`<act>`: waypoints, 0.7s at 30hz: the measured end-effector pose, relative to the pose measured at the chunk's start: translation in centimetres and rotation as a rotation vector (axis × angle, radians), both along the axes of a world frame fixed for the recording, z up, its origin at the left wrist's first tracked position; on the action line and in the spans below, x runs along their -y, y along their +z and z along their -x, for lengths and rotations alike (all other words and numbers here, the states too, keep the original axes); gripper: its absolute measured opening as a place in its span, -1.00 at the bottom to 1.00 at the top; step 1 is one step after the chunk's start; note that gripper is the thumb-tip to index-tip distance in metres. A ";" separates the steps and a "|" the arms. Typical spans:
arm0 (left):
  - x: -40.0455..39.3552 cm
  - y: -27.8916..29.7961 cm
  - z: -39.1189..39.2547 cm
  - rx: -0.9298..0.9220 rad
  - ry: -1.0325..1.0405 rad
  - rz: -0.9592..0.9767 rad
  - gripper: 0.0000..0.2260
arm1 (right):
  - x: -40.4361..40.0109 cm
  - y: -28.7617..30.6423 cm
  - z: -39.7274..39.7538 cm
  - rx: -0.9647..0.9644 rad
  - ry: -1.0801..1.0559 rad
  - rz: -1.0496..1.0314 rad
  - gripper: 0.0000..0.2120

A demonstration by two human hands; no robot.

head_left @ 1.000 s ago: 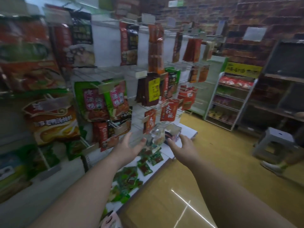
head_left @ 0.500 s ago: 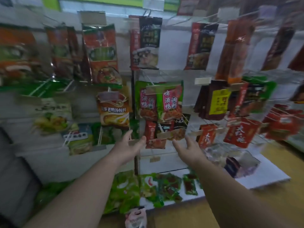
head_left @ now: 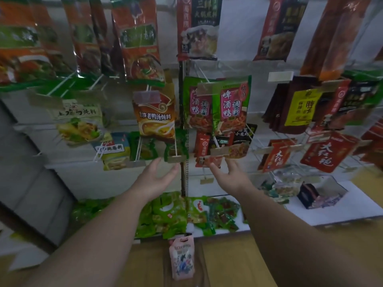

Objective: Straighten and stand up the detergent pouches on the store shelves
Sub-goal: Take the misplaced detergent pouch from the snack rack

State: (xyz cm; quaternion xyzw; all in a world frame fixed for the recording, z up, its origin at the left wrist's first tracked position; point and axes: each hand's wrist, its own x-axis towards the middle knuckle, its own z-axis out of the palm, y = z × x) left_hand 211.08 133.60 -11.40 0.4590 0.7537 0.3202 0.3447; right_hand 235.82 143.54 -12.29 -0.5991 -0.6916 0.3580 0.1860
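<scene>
Pouches hang on wire pegs across a white display wall; none visibly carries a detergent label. At centre, two green pouches (head_left: 230, 104) read 啤酒鸭调料. Left of them an orange pouch (head_left: 154, 119) reads 老鸭汤炖料. At right, red pouches (head_left: 327, 151) read 大红袍, above them a yellow-labelled dark pouch (head_left: 299, 107). Left hand (head_left: 157, 179) is released, fingers spread, grasping nothing, just below a peg's price tag (head_left: 176, 158). Right hand (head_left: 230, 176) is likewise released, fingertips near a small red pouch (head_left: 204, 151). Loose green packets (head_left: 165, 216) lie heaped on the bottom shelf (head_left: 356, 210) toward its front edge. A pink pouch (head_left: 182, 257) stands on the floor below.
</scene>
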 end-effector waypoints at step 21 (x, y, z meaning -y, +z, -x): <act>-4.5 -19.7 0.1 0.078 0.131 0.122 -0.18 | -5.1 -20.2 4.3 -0.003 0.054 0.087 -0.01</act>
